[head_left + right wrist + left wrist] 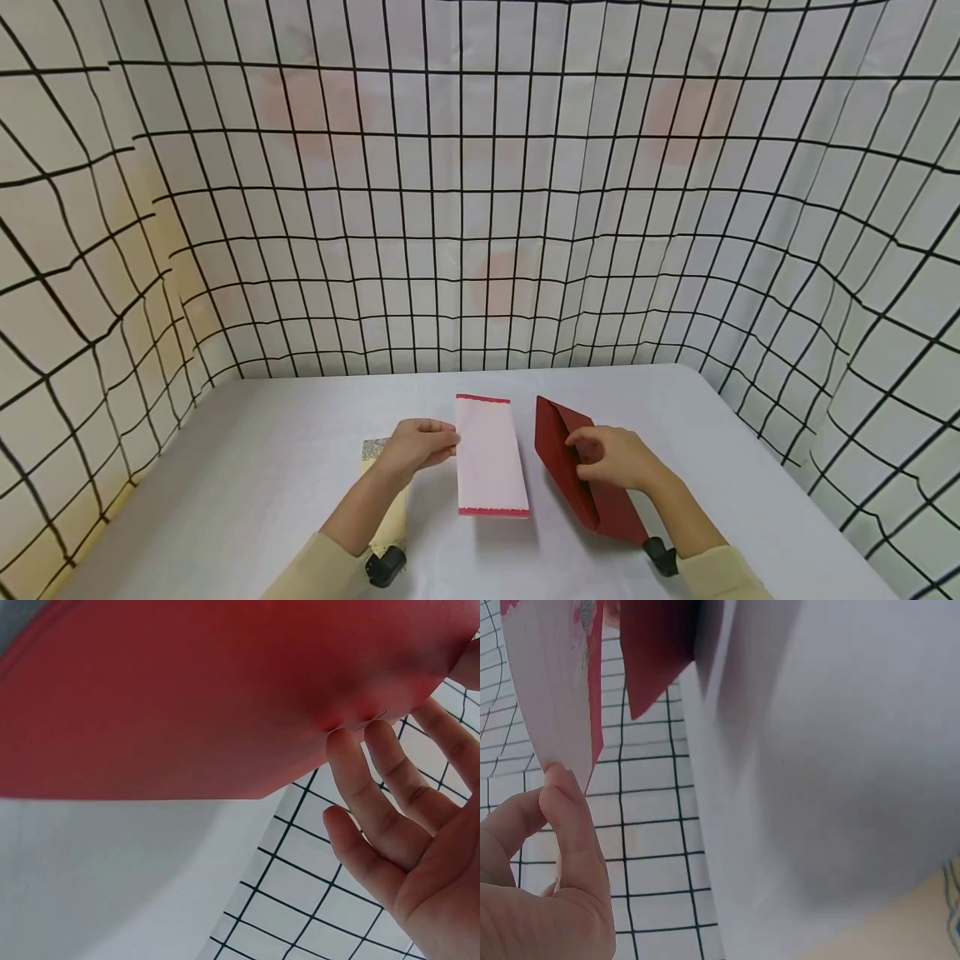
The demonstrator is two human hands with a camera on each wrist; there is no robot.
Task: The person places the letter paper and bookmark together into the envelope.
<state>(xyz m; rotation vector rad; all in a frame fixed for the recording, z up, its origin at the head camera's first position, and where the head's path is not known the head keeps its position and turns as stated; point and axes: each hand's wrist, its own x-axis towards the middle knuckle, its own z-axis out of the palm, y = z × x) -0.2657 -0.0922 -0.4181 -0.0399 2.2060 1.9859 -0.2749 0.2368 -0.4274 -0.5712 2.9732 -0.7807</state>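
Note:
A pale pink card (491, 458) with red strips along its short edges stands tilted above the table. My left hand (420, 447) pinches its left edge between thumb and fingers. In the left wrist view, part of a red floral side of the card (555, 682) shows. To its right, a red envelope (558, 467) is held at a slant, its long flap lifted. My right hand (617, 458) grips it by the flap edge. Seen from the right wrist, the fingers (352, 761) touch the red paper's edge, with the thumb partly out of frame.
Under my left forearm lies a cream, patterned paper piece (392, 525), partly hidden. The table (285, 450) has a white cover. Black netting (450, 208) over white sheets surrounds it at the back and sides. A black camera strap piece sits at each wrist.

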